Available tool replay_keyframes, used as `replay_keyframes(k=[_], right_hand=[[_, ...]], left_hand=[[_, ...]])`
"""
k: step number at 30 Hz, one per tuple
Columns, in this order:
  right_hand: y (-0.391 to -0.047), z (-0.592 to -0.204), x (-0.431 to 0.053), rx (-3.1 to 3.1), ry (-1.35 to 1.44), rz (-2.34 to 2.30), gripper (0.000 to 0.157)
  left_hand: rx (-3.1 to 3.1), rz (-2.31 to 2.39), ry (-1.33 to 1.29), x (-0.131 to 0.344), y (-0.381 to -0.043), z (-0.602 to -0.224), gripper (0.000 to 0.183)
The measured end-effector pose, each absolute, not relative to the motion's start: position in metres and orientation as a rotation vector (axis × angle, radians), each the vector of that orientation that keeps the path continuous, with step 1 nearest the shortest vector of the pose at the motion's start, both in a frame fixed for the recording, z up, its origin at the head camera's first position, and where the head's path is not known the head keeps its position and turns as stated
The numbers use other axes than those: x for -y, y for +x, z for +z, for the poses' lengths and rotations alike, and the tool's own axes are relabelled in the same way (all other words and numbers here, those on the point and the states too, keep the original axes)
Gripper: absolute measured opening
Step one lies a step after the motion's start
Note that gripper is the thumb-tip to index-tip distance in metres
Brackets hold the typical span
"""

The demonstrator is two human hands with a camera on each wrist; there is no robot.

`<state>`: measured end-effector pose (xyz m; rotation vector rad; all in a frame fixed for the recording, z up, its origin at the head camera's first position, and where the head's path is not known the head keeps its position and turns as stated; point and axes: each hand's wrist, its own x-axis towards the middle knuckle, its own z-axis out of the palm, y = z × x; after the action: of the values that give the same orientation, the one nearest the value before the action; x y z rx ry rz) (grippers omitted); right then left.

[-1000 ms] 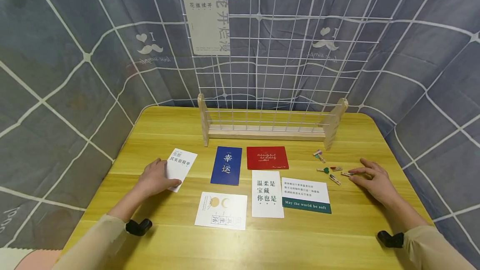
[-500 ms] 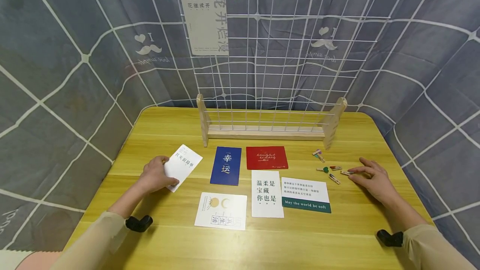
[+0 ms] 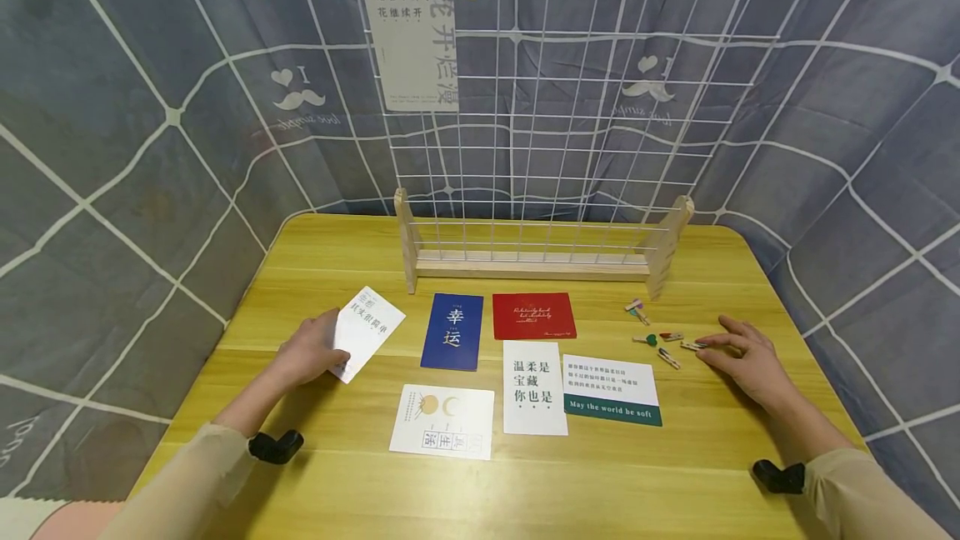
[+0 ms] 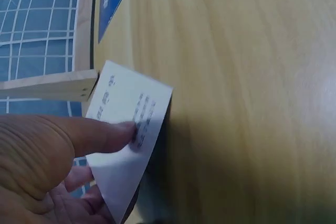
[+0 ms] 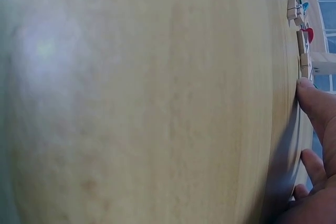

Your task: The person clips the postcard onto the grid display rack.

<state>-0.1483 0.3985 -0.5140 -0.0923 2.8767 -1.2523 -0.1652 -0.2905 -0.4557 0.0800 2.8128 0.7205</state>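
Observation:
At the left of the table my left hand (image 3: 311, 348) holds a white card (image 3: 369, 325) printed with dark Chinese characters. In the left wrist view, the thumb lies across the face of the card (image 4: 123, 108) and the other fingers are behind it; the card is tilted there, casting a shadow on the wood. On the right, my right hand (image 3: 746, 357) pinches the end of a small wooden clothespin (image 3: 692, 346) low at the table. The right wrist view shows the thumb right at the end of this clothespin (image 5: 305, 65), with the index finger hidden behind it.
Several small clothespins (image 3: 670, 358) lie left of my right hand. Mid-table are a blue card (image 3: 452, 348), a red card (image 3: 534, 330) and several white ones. Behind stands a white wire grid (image 3: 585, 98) on a wooden base (image 3: 532, 267), a card (image 3: 412, 65) clipped top left.
The card in my left hand has shifted a little up and right and turned clockwise, and the left thumb has drawn back slightly toward its edge. My right hand has stayed put.

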Motion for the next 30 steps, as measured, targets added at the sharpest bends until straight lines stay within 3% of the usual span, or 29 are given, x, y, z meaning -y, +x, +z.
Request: replay_keyframes(k=[9,30], right_hand=[[-0.149,-0.513,-0.397,-2.921,-0.077,-1.259,0.038],[-0.149,-0.494,-0.395,-2.941,0.228,-1.39,0.056]], left_hand=[[-2.699,0.991,0.071,0.304,-0.164,-0.445,0.06],[-2.347,1.535,0.167,0.308,-0.171,-0.435,0.064]])
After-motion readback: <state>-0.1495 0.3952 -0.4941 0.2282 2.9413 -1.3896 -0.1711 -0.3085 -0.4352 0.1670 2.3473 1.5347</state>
